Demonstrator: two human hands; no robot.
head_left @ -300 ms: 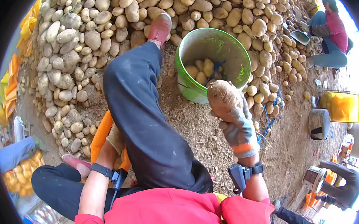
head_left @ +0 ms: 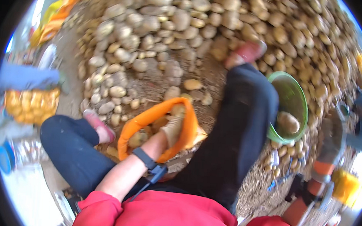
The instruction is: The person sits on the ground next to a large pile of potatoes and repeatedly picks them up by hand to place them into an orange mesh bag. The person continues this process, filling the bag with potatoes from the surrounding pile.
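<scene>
One large potato [head_left: 288, 123] within the mouth of the green bucket [head_left: 291, 93]

We see the large potato low in the mouth of the green bucket, toward the rim on our side; whether it rests on something inside, the blur does not let us know. Its shape is almost round, with a slight long axis that seems to slant from upper left to lower right.

Both our hands are outside the bucket. Our grey-gloved right hand [head_left: 332, 136], with an orange cuff [head_left: 323, 168], is to the right of the bucket, near its rim but apart from it. So the potato lies to the left of this hand, almost level with it, and this hand is the nearer one. Its fingers are smeared by blur: we cannot say whether they are spread or together, and nothing is clearly seen in them.

Our tan-gloved left hand [head_left: 173, 129] is well to the left of the bucket, inside an orange bag [head_left: 191, 122]. What it touches or holds there, if anything, we cannot make out. Some bagged potatoes [head_left: 138, 139] lie on the side farther from the bucket. Between bag and bucket is our bent right leg [head_left: 242, 129]. Beyond the bucket spreads the great potato pile [head_left: 295, 39].
</scene>
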